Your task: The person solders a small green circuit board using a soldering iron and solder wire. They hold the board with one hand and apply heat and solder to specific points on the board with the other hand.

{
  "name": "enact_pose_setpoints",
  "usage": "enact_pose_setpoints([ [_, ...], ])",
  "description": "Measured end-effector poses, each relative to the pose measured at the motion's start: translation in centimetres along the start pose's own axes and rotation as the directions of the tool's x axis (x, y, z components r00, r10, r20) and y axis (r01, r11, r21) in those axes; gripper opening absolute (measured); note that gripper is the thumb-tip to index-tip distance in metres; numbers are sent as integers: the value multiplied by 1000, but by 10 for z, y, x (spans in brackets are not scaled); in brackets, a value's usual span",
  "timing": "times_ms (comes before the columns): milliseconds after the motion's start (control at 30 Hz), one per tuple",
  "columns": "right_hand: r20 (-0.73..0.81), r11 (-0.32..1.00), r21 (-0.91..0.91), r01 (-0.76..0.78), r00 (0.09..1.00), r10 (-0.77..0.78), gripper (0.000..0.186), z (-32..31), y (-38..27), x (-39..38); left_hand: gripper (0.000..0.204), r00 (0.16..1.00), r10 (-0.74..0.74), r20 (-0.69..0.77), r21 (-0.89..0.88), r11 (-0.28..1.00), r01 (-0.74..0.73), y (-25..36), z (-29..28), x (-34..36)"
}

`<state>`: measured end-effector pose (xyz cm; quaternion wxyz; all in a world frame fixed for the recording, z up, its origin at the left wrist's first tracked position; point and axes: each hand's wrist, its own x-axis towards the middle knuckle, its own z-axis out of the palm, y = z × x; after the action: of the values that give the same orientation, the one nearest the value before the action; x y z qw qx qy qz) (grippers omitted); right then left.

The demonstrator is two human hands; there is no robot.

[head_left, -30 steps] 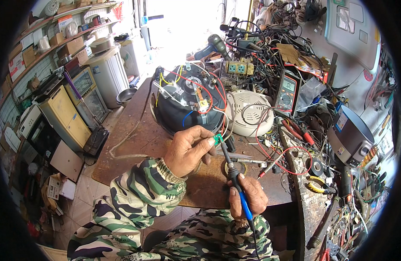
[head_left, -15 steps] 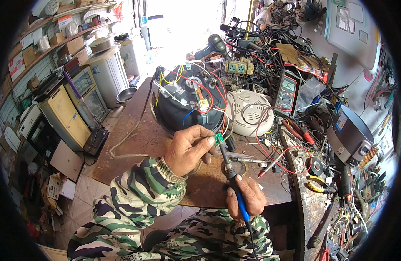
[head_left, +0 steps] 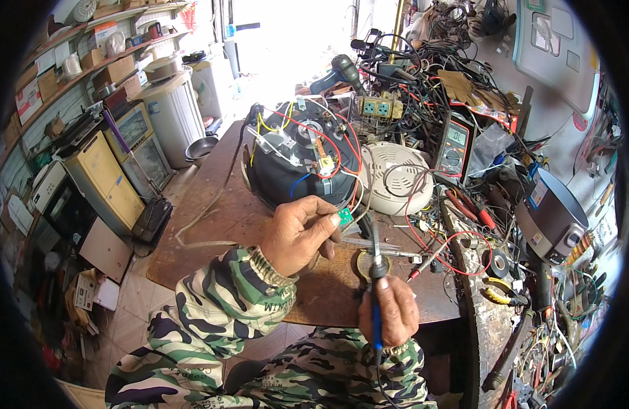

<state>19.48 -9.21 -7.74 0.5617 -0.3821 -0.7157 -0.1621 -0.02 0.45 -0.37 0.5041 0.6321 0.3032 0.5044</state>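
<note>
Evidently the work stands partway: the black appliance body [head_left: 270,177] sits open on the far side of the table [head_left: 208,221], its red, yellow, blue and white wires in plain sight, and a cream vented cover [head_left: 396,199] lies just to its right rather than over it. A small green circuit board [head_left: 345,216] is out in the hand, not seated in any housing, so refitting and closing up appear undone. The state of its joints is too small to judge, and whether any wire is attached to it cannot be told.

The board lies at the far right end of the left hand's [head_left: 297,235] grip, pinched between thumb and fingers, with its outer part showing beyond the thumb tip. The right hand [head_left: 395,312], nearer the table's near edge, has its grip wrapped around the handle of a soldering iron [head_left: 378,270]. The iron points away toward the far side, its metal end to the right of the board and apart from it. A multimeter [head_left: 455,146] stands farther right, well away from both hands.
</note>
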Motion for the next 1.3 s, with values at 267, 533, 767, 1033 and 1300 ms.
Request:
enact_pose_setpoints([
  [267, 76, 985, 153, 83, 992, -96, 49, 2, 0, 11, 18, 1000, 26, -12, 42, 999, -26, -2, 2, -1],
  [533, 69, 992, 64, 111, 991, -115, 45, 6, 2, 8, 17, 1000, 17, -11, 37, 999, -16, -1, 2, -2],
  [767, 5, 996, 81, 21, 1000, -22, 47, 2, -1, 4, 17, 999, 42, -10, 61, 997, -41, -1, 4, -1],
  [1033, 56, 990, 138, 30, 998, -38, 49, 3, 0, 9, 19, 999, 44, -11, 43, 998, -43, -2, 3, -1],
  [1300, 50, 989, 135, 57, 997, -64, 50, 4, 1, 10, 18, 999, -24, 34, 8, 1000, 24, 3, -1, -1],
])
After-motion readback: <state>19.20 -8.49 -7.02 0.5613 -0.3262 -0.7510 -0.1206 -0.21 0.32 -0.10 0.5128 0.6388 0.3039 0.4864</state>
